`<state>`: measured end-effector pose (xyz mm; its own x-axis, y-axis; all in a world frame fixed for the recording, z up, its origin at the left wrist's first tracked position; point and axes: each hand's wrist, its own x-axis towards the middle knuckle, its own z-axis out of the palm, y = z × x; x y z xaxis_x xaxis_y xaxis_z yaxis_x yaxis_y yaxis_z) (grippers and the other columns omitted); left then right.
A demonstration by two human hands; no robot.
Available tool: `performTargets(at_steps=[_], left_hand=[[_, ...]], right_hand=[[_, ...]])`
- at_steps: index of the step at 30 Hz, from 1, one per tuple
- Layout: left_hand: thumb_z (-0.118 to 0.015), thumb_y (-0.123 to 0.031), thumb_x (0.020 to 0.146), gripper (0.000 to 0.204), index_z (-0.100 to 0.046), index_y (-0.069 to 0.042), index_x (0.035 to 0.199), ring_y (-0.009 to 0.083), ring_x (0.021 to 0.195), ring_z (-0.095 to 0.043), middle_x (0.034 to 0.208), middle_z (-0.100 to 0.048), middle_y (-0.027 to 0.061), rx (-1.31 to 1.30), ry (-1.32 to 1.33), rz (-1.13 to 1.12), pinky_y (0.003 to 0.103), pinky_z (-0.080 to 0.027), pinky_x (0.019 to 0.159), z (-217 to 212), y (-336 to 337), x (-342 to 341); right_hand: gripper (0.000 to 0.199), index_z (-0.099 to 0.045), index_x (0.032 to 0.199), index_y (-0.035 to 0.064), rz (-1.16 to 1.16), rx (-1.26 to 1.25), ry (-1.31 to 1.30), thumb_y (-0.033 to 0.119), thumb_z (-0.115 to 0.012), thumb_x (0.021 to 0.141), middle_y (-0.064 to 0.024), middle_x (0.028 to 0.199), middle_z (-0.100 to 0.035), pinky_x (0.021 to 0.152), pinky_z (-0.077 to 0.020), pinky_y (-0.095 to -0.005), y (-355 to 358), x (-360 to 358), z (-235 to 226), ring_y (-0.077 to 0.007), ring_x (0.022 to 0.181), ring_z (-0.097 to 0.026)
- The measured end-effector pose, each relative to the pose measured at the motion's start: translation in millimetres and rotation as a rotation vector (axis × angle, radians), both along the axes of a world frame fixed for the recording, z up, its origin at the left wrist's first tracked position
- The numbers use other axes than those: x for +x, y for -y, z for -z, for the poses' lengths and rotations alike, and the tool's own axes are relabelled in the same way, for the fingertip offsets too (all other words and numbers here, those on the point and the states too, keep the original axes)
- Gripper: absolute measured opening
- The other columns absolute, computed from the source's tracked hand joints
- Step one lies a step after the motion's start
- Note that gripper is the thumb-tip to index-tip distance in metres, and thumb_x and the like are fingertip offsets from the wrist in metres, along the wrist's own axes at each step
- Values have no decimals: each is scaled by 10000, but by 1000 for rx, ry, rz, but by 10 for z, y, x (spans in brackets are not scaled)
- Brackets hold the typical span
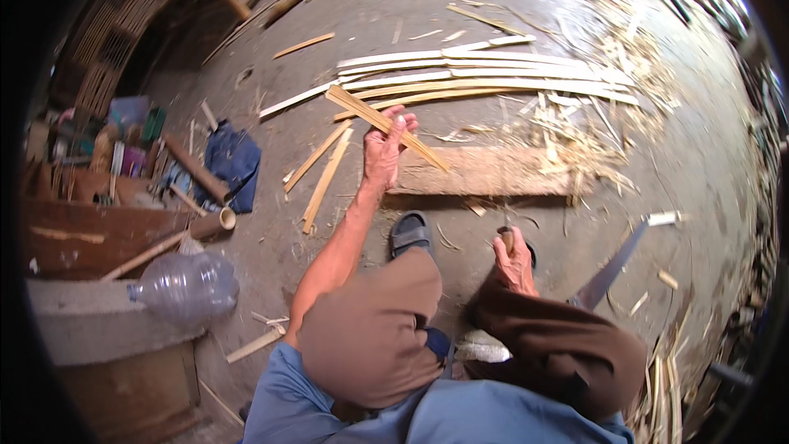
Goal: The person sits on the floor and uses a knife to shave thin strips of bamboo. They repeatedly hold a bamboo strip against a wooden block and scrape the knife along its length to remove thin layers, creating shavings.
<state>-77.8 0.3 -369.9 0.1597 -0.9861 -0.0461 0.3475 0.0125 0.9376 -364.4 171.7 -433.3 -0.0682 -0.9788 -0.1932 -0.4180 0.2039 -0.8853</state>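
Slat pile (485, 74) lay at 12, saw (612, 267) at 3; left hand (384, 152) clamped pale strips (382, 122) over plank (485, 171), right hand (515, 261) gripped a handle (508, 238)

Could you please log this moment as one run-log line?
left hand: holds bamboo strip over wooden block | right hand: grips blade handle | split strips: beyond block
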Motion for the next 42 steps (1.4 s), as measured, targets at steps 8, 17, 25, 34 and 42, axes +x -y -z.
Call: performTargets(at_steps=[8, 17, 25, 34, 42], left_hand=[[-544, -195, 1029, 266, -546, -5, 1216, 204, 1003, -661, 1081, -675, 130, -142, 187, -126, 358, -536, 941, -217, -61, -266], [-455, -136, 1044, 175, -461, -54, 1198, 99, 762, -420, 778, -425, -9, -248, 56, -416, 314, -419, 851, -456, -227, -588], [-448, -179, 1055, 198, -452, -42, 1198, 120, 780, -369, 808, -407, 6, -320, 159, -458, 306, -384, 801, -497, -457, -1096], [-451, -182, 1058, 253, -425, -46, 1269, 119, 791, -358, 808, -398, 1, -354, 226, -431, 328, -389, 833, -507, -409, -1045], [-477, -168, 1041, 431, -319, -6, 1408, 192, 996, -539, 1008, -578, 91, -269, 308, -473, 368, -405, 998, -219, -250, -992]], right_hand=[[315, -528, 1234, 84, -12, 5, 204, 233, -608, 968, -157, 791, -590, 681, -486, -386, -374, -189, -512, -289, 744, -602], [289, -427, 1225, 42, -298, 10, 219, 257, -473, 1037, -290, 796, -620, 678, -470, -540, 154, 276, -563, -493, 812, -636], [294, -474, 1105, 40, -23, 78, 202, 325, -430, 1047, -313, 848, -623, 671, -453, -581, 432, 552, 414, -538, 851, -603], [296, -483, 1068, 16, -18, -29, 341, 309, -447, 1048, -289, 797, -593, 681, -432, -555, 541, 554, 503, -556, 801, -560], [330, -502, 1031, 28, -82, 240, 229, 347, -424, 1054, -295, 808, -555, 710, -425, -538, 530, 411, 612, -532, 814, -546]])
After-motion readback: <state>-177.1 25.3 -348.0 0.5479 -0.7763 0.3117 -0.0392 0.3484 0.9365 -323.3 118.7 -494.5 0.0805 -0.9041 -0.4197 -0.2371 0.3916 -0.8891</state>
